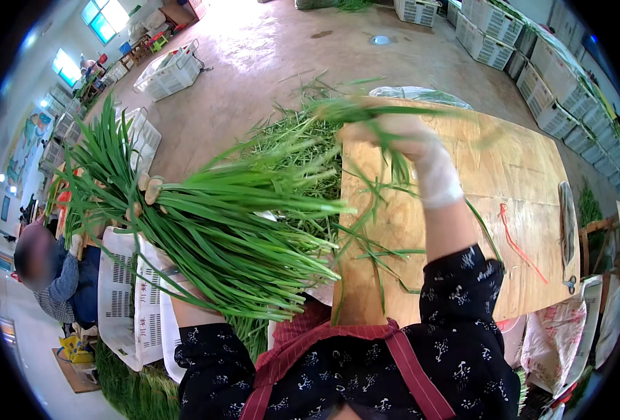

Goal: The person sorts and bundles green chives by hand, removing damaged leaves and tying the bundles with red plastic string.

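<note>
A thick bunch of garlic chives (236, 245) lies across my left hand (150, 192), whose fingers curl round it. Its green leaves fan out to the far left, and the pale stem ends point right, toward the board. Above the far left part of the wooden board (457, 266) is my right hand (401, 136), in a whitish glove and smeared by motion. Loose chive leaves (341, 110) stick out of it on both sides, so it appears closed on them. Scattered leaves (376, 255) and a red string (516, 241) lie on the board.
Left of the board, a heap of chive scraps (306, 150) spreads. White plastic crates (117, 301) stand at my left, and stacked crates (488, 35) line the far right. Another person (65, 280) sits at the left. Another crate (170, 73) is on the floor farther off.
</note>
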The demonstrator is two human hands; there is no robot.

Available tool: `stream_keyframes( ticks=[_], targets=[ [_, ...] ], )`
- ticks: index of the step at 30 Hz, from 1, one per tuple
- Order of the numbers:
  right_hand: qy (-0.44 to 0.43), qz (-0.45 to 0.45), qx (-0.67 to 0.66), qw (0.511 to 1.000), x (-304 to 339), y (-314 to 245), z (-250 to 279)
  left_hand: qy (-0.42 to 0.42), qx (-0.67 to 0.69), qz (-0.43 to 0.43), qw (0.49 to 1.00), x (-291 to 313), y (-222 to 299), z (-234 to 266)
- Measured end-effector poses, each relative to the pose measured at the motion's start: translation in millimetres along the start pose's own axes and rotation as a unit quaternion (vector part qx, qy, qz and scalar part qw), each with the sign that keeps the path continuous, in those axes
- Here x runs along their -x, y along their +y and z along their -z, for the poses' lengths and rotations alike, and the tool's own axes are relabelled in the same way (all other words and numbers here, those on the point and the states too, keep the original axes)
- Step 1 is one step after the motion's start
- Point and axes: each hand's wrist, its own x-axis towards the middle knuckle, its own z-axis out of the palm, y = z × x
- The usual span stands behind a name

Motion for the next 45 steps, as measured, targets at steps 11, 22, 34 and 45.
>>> stream_keyframes(
  ticks=[11,22,34,45],
  targets=[
    [-0.066,0.126,-0.048,0.989,-27,1,-69,-0.005,-0.006,-0.007,1.000,-4,5,-3],
    [0.249,0.026,-0.060,0.966,-8,56,-19,-0.024,-0.003,-0.031,0.999,0,38,5],
    [-0.157,0.097,0.487,0.853,131,104,-86,-0.030,-0.034,-0.035,0.998,13,62,-15],
    [0.136,0.189,-0.064,0.970,-81,102,-64,-0.041,0.006,0.010,0.999,3,15,1]
  ],
)
